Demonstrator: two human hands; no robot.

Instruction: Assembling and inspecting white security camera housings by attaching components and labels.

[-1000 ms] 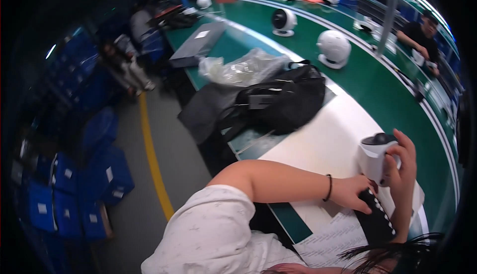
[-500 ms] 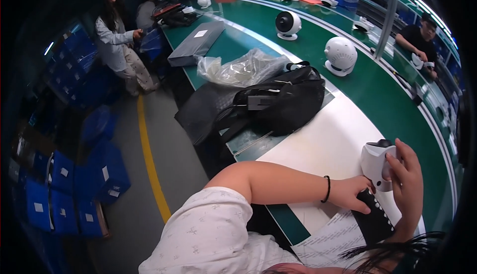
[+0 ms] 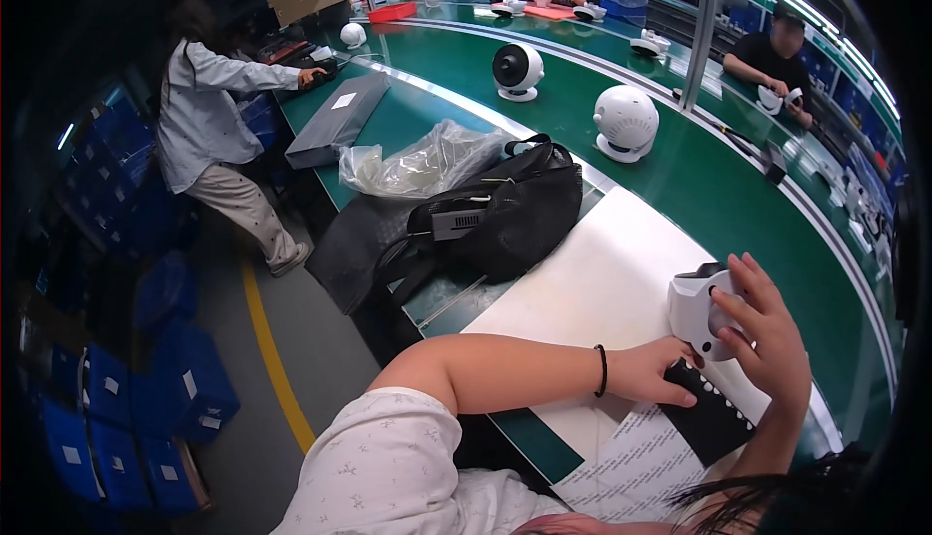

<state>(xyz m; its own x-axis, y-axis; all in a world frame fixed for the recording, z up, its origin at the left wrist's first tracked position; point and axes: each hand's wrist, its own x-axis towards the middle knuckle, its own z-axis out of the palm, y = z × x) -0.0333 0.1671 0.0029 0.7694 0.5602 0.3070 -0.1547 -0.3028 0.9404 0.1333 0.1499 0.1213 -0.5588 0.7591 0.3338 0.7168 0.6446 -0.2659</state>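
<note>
A rounded white plastic housing [image 3: 687, 314] with a dark top and small dark holes stands tilted over the white work sheet. My right hand [image 3: 772, 341] grips its right side, thumb and index finger against it, the other fingers raised. Below it, my left hand [image 3: 646, 372] has its thumb along a black strip [image 3: 707, 423] edged with small white dots. The left fingertips curl by the strip's upper edge, close to the housing's lower end, and are partly hidden. Printed white paper [image 3: 626, 462] lies under the strip.
A black bag [image 3: 519, 219], crumpled clear plastic [image 3: 427, 161] and a grey box [image 3: 340, 117] lie along the bench. Two white round devices [image 3: 626, 122] [image 3: 516, 71] stand on the green belt [image 3: 699, 195]. One person stands at left; several sit across.
The view has shifted, so the bench things sit further left and lower. The person at left has turned and reaches to the bench. Both my hands keep their hold.
</note>
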